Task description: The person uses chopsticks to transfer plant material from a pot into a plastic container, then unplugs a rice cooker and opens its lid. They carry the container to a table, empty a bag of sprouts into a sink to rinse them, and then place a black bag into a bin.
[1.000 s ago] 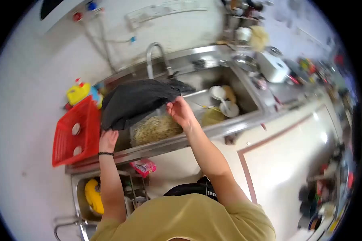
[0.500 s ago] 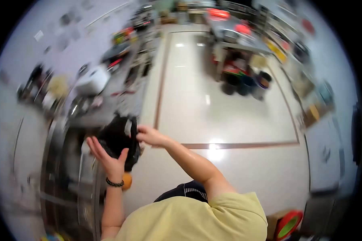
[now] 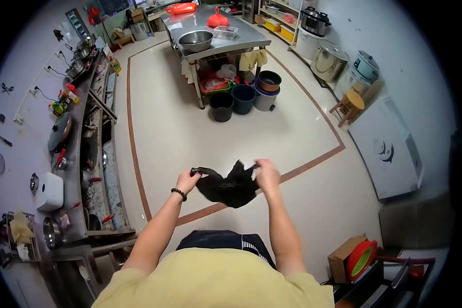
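Observation:
A crumpled black plastic bag (image 3: 227,186) hangs in front of me at chest height, over the pale tiled floor. My left hand (image 3: 186,180), with a dark bead bracelet at the wrist, grips the bag's left edge. My right hand (image 3: 265,174) grips its right edge. The bag sags between the two hands. I wear a yellow shirt and a dark apron.
A steel counter (image 3: 82,154) with pots, a white appliance and utensils runs along the left wall. Ahead stands a steel table (image 3: 210,36) with a metal bowl, buckets (image 3: 243,97) under it. Large pots, a wooden stool (image 3: 350,105) and a white chest (image 3: 390,149) stand right.
I have turned away from the sink to face the open kitchen floor. The black bag came off the container in the sink and now hangs bunched between both hands.

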The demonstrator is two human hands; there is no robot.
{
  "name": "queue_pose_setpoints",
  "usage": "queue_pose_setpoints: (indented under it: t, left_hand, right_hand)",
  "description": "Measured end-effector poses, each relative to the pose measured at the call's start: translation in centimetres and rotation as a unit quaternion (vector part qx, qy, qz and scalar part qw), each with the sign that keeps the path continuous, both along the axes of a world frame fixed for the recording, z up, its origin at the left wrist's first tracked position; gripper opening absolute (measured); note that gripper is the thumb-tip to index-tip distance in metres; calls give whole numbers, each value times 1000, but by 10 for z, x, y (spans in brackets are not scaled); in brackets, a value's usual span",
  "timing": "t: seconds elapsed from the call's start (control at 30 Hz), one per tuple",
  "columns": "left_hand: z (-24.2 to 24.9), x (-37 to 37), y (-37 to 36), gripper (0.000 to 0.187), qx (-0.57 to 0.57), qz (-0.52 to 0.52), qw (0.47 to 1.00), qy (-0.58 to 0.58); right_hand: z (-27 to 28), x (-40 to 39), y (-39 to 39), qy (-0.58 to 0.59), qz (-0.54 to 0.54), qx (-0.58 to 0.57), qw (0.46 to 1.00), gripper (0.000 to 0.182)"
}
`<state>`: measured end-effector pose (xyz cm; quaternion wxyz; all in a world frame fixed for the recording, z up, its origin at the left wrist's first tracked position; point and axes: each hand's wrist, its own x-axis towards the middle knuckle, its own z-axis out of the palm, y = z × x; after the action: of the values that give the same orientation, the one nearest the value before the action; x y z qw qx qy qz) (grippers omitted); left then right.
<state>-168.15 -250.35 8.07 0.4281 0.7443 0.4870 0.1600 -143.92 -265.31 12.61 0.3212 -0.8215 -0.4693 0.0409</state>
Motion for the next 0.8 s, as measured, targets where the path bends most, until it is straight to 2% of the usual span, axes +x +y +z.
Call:
queue_pose_setpoints:
  t: [0.03,0.07,0.1,0.17,0.23,0.27,0.3,0.37,0.4,0.43,0.5,0.57,0.6,0.63,0.7,0.73,0.77,0.8]
  left_hand:
    - [-11,12,16,25,-108,24,993,-47]
    - [-23,23,34,28,-129,-16,991,-11]
    - [-36,35,50,28,-135,-14,991,-11]
    - [-61,66,83,31,-176,-108,978,14]
    - [-73,102,119,37,-218,-135,966,18]
    - [-85,122,142,35,-259,-124,957,-35]
    - [-100,140,163,33,-301,-111,943,-86]
    - [-119,178,212,28,-372,-65,910,-170]
    - [-121,195,242,28,-365,-82,918,-131]
    - [-132,208,272,26,-353,-105,917,-156]
    - [-148,231,329,24,-341,-101,921,-157]
    - [-138,249,382,21,-300,-110,936,-148]
    - [-146,255,407,21,-266,-114,946,-145]
    - [-129,263,426,23,-263,-96,951,-130]
    - [-126,274,460,27,-272,-68,947,-155]
    - [-121,280,480,30,-269,-88,951,-128]
    - [-149,284,501,33,-215,-74,971,-72]
    - [-162,287,517,34,-241,-80,964,-79]
  right_hand:
    - [-7,22,4,-42,-47,-26,998,23]
    - [-16,42,12,-56,-100,-45,992,19]
    - [-21,61,23,-51,-133,-111,984,18]
    - [-40,97,53,-12,-181,-163,970,18]
    - [-68,136,91,70,-145,-159,974,17]
    - [-78,154,113,305,-157,-138,929,17]
    - [-93,168,135,440,-158,-59,882,14]
    - [-127,192,184,525,-177,31,832,12]
    - [-132,203,211,527,-174,32,831,11]
    - [-135,215,237,494,-123,-1,861,12]
    - [-135,218,286,464,-139,36,874,16]
    - [-143,229,337,398,-127,25,908,19]
    - [-133,229,361,413,-131,57,899,19]
    - [-130,231,384,418,-132,72,896,20]
    - [-129,235,425,414,-135,92,895,23]
    - [-137,238,445,387,-117,117,907,24]
    - [-145,240,464,360,-98,140,917,26]
    - [-154,247,482,350,-62,124,926,29]
